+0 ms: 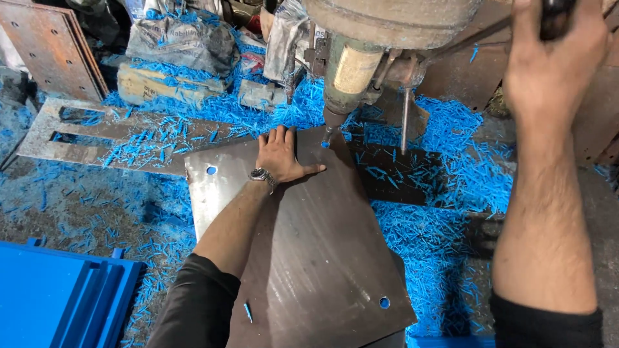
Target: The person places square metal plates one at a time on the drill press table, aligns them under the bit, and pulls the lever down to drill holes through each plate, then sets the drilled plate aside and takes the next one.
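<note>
A large dark steel plate lies flat under a drill press, with round holes near two of its corners. My left hand, a watch on its wrist, presses flat on the plate's far part, fingers spread, just left of the drill bit. The bit's tip meets the plate at its far edge. The drill head hangs above it. My right hand is raised at the upper right, closed around a dark lever handle of the press.
Blue shavings cover the bed and floor around the plate. A slotted steel piece lies to the left, rusty drilled plates lean at the far left, and blue painted parts sit at the bottom left. Sacks lie behind.
</note>
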